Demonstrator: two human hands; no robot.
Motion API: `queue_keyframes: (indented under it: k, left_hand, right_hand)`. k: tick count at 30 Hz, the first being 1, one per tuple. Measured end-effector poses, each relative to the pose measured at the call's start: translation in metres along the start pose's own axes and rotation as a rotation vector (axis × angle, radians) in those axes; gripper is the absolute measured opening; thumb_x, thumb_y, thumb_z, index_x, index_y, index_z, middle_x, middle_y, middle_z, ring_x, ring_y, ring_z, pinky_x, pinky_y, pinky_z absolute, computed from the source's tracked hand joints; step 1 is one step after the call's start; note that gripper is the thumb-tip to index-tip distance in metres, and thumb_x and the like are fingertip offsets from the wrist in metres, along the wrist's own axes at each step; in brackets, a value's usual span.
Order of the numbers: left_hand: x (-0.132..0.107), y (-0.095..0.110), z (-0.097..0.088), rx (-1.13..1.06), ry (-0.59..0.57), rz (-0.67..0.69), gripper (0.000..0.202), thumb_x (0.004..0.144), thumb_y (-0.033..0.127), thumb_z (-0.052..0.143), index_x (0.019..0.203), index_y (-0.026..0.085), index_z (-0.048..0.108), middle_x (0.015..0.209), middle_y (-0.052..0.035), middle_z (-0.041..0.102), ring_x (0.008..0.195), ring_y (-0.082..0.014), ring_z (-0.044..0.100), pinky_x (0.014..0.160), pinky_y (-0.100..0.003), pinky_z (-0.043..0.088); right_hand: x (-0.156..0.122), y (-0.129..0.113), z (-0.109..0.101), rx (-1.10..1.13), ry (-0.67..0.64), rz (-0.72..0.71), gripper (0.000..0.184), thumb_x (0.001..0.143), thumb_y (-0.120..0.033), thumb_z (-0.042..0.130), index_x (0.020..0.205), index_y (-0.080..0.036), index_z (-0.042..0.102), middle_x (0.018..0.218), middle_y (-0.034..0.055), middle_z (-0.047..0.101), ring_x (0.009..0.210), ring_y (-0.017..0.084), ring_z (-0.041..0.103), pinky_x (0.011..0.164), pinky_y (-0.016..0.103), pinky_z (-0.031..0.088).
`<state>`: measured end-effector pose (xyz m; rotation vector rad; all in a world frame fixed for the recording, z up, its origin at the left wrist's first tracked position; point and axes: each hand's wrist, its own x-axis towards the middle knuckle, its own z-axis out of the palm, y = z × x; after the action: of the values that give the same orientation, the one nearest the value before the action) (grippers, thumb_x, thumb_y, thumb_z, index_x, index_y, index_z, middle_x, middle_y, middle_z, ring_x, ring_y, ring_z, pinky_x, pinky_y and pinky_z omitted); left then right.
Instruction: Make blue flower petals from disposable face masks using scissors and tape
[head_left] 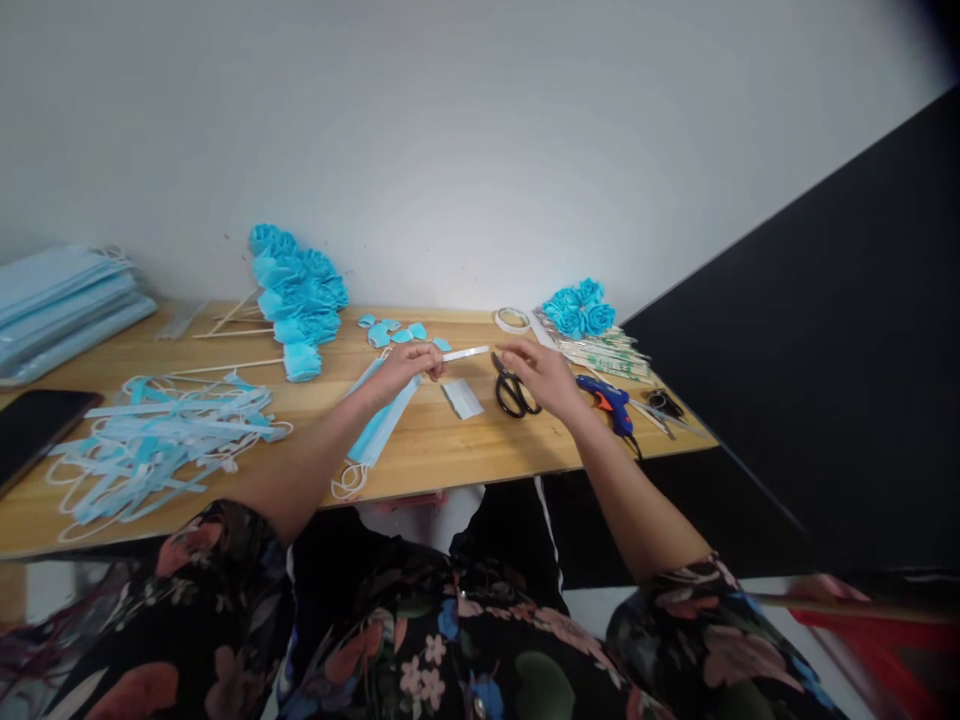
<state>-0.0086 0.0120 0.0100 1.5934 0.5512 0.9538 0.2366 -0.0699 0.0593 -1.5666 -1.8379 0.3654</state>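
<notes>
The left hand (417,362) is pinching a white strip (466,354) near the centre of the frame, its fingers closing on the strip's left end while the rest is sticking out towards the right. The right hand (541,374) is hovering just right of the strip's free end, its fingers curling loosely; at this size I cannot tell whether they are gripping anything or how wide they are parting.

Below the strip a pale square (463,398) is lying on the wooden surface (442,455). Scissors (511,398) are resting beside it, partly under the right hand, with their black handles pointing down the frame. A blue mask (379,430) is lying below the left hand, and blue petals (397,333) are scattering above it.

Left of centre, blue flowers (300,290) are clustering on sticks; at lower left, offcuts (169,440) are tangling near a dark phone (45,430). Packed masks (64,310) are stacking up at the left edge. Right of centre, a tape roll (512,320), more flowers (580,308) and a blue glue gun (613,402) are sitting on the surface.
</notes>
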Motion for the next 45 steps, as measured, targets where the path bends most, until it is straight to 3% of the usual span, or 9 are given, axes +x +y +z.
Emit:
queue_keyframes:
  k: [6, 9, 14, 20, 25, 30, 35, 40, 45]
  left_hand:
    - [-0.002, -0.002, -0.001, -0.005, 0.078, 0.037, 0.028, 0.079, 0.035, 0.060, 0.057, 0.019, 0.054, 0.067, -0.0021, 0.060, 0.068, -0.0149, 0.055, 0.070, -0.028, 0.046]
    - [-0.002, -0.004, -0.003, -0.023, 0.109, 0.030, 0.033, 0.083, 0.039, 0.060, 0.058, 0.019, 0.052, 0.068, -0.0023, 0.061, 0.069, -0.0150, 0.055, 0.071, -0.028, 0.045]
    - [-0.001, -0.006, -0.004, -0.019, 0.140, 0.000, 0.039, 0.090, 0.051, 0.060, 0.077, 0.015, 0.068, 0.070, -0.0026, 0.062, 0.065, -0.0138, 0.055, 0.065, -0.027, 0.043]
    - [0.001, -0.005, 0.000, 0.012, 0.189, -0.013, 0.037, 0.089, 0.051, 0.065, 0.081, 0.016, 0.071, 0.056, 0.0025, 0.054, 0.049, -0.0093, 0.044, 0.054, -0.025, 0.036]
    - [0.005, -0.010, 0.000, -0.242, 0.326, -0.035, 0.030, 0.085, 0.045, 0.072, 0.084, 0.015, 0.069, 0.076, -0.0012, 0.063, 0.054, -0.0081, 0.051, 0.054, -0.024, 0.040]
    - [0.005, -0.010, 0.000, -0.414, 0.341, -0.072, 0.023, 0.084, 0.032, 0.072, 0.097, 0.014, 0.070, 0.080, -0.0017, 0.063, 0.061, -0.0100, 0.055, 0.058, -0.024, 0.043]
    - [0.004, -0.008, 0.000, -0.428, 0.351, -0.094, 0.017, 0.086, 0.026, 0.068, 0.097, 0.013, 0.069, 0.078, -0.0014, 0.063, 0.060, -0.0098, 0.056, 0.058, -0.024, 0.042]
    - [0.005, -0.005, 0.001, -0.420, 0.346, -0.115, 0.016, 0.088, 0.029, 0.068, 0.092, 0.013, 0.069, 0.073, -0.0004, 0.060, 0.057, -0.0093, 0.053, 0.056, -0.023, 0.040]
    - [0.005, -0.005, 0.001, -0.421, 0.341, -0.103, 0.018, 0.087, 0.031, 0.069, 0.090, 0.013, 0.070, 0.067, 0.0010, 0.057, 0.056, -0.0090, 0.049, 0.055, -0.023, 0.038]
  right_hand:
    - [-0.026, 0.010, 0.002, -0.738, -0.380, 0.204, 0.037, 0.099, -0.039, 0.050, 0.122, -0.018, 0.069, 0.115, 0.0168, 0.074, 0.100, 0.030, 0.072, 0.079, 0.033, 0.049]
    - [-0.026, 0.013, 0.009, -0.844, -0.415, 0.224, 0.044, 0.100, -0.042, 0.048, 0.133, -0.016, 0.061, 0.116, 0.0191, 0.072, 0.100, 0.031, 0.072, 0.075, 0.033, 0.048]
    - [-0.020, 0.020, 0.015, -0.819, -0.411, 0.214, 0.038, 0.100, -0.028, 0.044, 0.133, -0.015, 0.060, 0.111, 0.0166, 0.071, 0.095, 0.028, 0.072, 0.073, 0.031, 0.046]
    - [-0.018, 0.047, 0.006, -0.404, -0.298, 0.331, 0.053, 0.088, -0.024, 0.059, 0.140, -0.017, 0.055, 0.101, 0.0098, 0.073, 0.090, 0.023, 0.067, 0.076, 0.030, 0.044]
    - [-0.018, 0.060, -0.002, 0.620, -0.200, 0.496, 0.058, 0.081, -0.036, 0.069, 0.135, -0.021, 0.056, 0.079, -0.0015, 0.060, 0.064, 0.013, 0.054, 0.054, 0.023, 0.036]
    - [-0.012, 0.038, 0.011, 1.338, -0.263, 0.391, 0.055, 0.069, -0.038, 0.086, 0.115, -0.020, 0.063, 0.075, -0.0037, 0.054, 0.056, 0.006, 0.041, 0.047, 0.019, 0.034]
    - [0.010, 0.017, 0.035, 1.367, -0.405, 0.366, 0.052, 0.074, -0.036, 0.084, 0.117, -0.018, 0.063, 0.066, -0.0066, 0.049, 0.050, 0.004, 0.039, 0.042, 0.015, 0.031]
    - [0.041, 0.011, 0.042, 1.268, -0.372, 0.336, 0.060, 0.069, -0.034, 0.088, 0.122, -0.021, 0.063, 0.075, -0.0043, 0.060, 0.058, 0.006, 0.054, 0.050, 0.016, 0.045]
    - [0.064, 0.017, 0.052, 1.279, -0.273, 0.249, 0.049, 0.074, -0.041, 0.084, 0.117, -0.022, 0.067, 0.065, -0.0086, 0.050, 0.059, 0.007, 0.055, 0.066, 0.025, 0.058]
